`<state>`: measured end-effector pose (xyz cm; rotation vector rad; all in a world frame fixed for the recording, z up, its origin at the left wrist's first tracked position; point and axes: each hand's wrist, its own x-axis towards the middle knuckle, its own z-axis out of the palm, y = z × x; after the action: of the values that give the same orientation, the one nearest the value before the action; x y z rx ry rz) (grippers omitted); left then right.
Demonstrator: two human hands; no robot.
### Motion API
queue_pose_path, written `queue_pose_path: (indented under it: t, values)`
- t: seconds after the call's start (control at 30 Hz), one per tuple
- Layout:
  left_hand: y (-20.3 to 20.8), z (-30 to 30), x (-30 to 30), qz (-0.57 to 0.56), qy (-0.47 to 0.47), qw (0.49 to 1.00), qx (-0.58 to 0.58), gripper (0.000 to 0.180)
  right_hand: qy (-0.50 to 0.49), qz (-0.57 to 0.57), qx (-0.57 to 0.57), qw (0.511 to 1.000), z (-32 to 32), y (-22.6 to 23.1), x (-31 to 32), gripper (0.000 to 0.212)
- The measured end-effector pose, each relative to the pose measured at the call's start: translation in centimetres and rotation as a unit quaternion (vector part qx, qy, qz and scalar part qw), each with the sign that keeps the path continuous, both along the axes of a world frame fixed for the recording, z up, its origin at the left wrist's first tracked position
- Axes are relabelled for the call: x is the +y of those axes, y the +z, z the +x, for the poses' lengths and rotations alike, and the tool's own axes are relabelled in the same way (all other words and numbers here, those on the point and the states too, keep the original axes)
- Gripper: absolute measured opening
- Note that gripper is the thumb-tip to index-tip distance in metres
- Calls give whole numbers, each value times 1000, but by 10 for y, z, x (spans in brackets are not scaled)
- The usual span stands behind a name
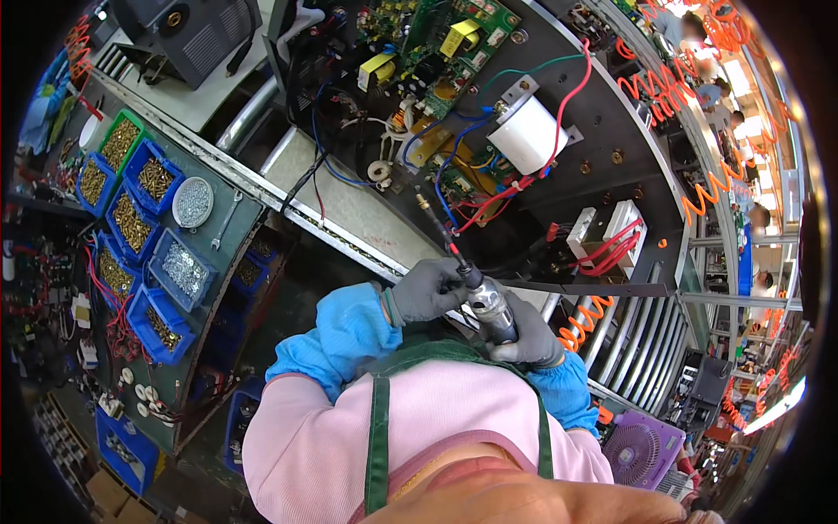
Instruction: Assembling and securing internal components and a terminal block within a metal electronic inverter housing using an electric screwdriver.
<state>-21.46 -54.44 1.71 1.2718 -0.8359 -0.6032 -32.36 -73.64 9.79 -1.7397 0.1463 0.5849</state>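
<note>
My right hand (534,336) is wrapped around the body of a silver-and-black power screwdriver (491,307), which points up and to the left. Its long bit (443,229) has a red band, and a small brass-coloured piece sits at the tip. Close beside the driver's nose is my left hand (424,293), its fingers curled together; what they hold, if anything, is hidden. Both hands wear grey gloves. Just beyond them lies an opened metal machine housing (602,113), with a green circuit board (489,44), a white cylinder (527,135) and red, blue and green wires inside.
To the left, a green bench (229,188) carries blue bins of brass fasteners (133,223), a bin of silver hardware (182,269), a round white tub (193,203) and a wrench (228,220). A roller conveyor (642,349) and a purple fan (644,447) are at right. Orange coiled hoses hang beyond.
</note>
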Motion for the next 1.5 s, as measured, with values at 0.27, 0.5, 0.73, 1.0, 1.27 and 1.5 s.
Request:
queue_pose_path:
  t: [0.27,0.5,0.73,1.0,1.27,1.5]
  values:
    - [-25,-19,-11,-69,16,958,276,17,52,-29,-15,998,1,-12,2,105]
    - [-23,-19,-20,-265,-135,789,538,32,29,14,13,999,3,3,10,110]
    - [-29,-17,-22,-44,29,945,324,19,92,-115,-50,988,0,20,-4,105]
    - [-7,-16,-75,-75,42,989,117,19,55,-193,43,979,-9,53,-27,86]
    - [-28,-21,-93,-49,141,989,9,16,106,-188,-31,976,-5,41,-30,87]
    - [-32,-15,-96,-46,144,988,-17,16,84,-210,43,973,5,38,-27,89]
